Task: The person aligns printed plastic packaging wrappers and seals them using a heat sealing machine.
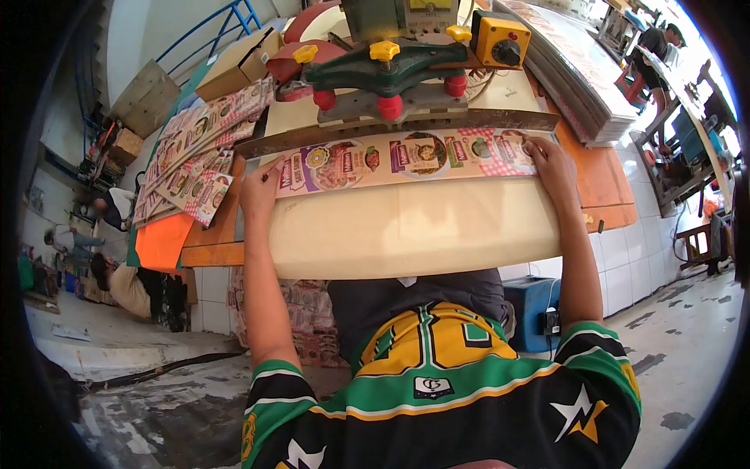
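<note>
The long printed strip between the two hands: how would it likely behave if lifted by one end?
The printed strip would probably sag, being long, narrow and thin-looking. It seems light for its length, as it shows hardly any thickness. Rolling away looks unlikely, since it lies flat between the left hand and right hand.

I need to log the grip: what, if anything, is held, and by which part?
The printed strip, by its two short ends: left hand at the left end, right hand at the right.
</note>
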Available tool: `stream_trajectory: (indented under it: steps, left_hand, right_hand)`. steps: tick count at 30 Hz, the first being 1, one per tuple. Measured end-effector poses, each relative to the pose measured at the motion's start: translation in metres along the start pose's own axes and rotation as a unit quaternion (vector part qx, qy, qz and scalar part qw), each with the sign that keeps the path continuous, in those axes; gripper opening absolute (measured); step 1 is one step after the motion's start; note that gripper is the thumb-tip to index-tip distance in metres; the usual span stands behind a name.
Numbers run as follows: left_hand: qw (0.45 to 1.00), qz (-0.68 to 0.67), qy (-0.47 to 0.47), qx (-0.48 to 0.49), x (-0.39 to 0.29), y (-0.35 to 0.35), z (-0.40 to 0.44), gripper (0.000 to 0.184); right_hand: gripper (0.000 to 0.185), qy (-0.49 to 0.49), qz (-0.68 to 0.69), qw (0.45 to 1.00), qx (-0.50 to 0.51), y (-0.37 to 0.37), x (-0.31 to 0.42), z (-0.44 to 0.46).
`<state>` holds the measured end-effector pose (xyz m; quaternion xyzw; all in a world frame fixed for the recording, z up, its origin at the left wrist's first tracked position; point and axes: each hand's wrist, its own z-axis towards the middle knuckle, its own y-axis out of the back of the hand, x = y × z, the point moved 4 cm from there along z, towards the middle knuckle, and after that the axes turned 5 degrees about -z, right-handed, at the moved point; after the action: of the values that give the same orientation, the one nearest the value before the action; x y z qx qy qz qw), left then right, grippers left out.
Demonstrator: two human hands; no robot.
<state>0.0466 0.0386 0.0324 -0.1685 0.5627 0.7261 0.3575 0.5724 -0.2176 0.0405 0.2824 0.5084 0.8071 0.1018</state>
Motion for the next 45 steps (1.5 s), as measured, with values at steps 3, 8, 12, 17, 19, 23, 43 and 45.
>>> stream_trajectory:
  steps: [3, 8, 12, 17, 19, 23, 43, 45]
  left_hand:
    - [1.0, 0.031, 0.0, -0.002, -0.001, 0.001, 0.001, 0.027]
    - [1.0, 0.023, -0.015, -0.004, 0.019, -0.007, 0.006, 0.027]
    - [0.999, 0.036, -0.039, 0.007, 0.025, -0.007, 0.012, 0.03]
    - [0.998, 0.041, -0.002, 0.049, -0.001, -0.002, 0.004, 0.035]
    - [0.996, -0.005, -0.086, 0.008, 0.008, -0.003, 0.007, 0.029]
    - [0.997, -0.03, -0.067, 0.015, 0.012, -0.004, 0.009, 0.03]
    - [0.999, -0.02, -0.035, 0.028, 0.004, -0.002, 0.006, 0.03]
    - [0.998, -0.031, -0.037, 0.033, 0.01, -0.003, 0.008, 0.03]
  right_hand:
    - [0.035, 0.005, -0.01, 1.0, 0.0, 0.0, 0.001, 0.001]
    - [0.037, 0.004, -0.002, 1.0, -0.013, -0.003, -0.003, 0.001]
    - [0.037, 0.007, 0.009, 1.0, -0.008, -0.003, -0.001, 0.001]
    - [0.034, -0.009, -0.004, 1.0, -0.02, -0.006, -0.008, 0.0]
    - [0.032, -0.001, -0.006, 1.0, -0.026, -0.003, -0.006, -0.002]
    - [0.03, 0.006, 0.005, 1.0, -0.021, -0.003, -0.004, -0.001]
    - [0.028, 0.011, 0.005, 1.0, -0.026, -0.004, -0.003, -0.001]
    - [0.028, 0.006, 0.007, 1.0, -0.02, -0.004, -0.004, -0.001]
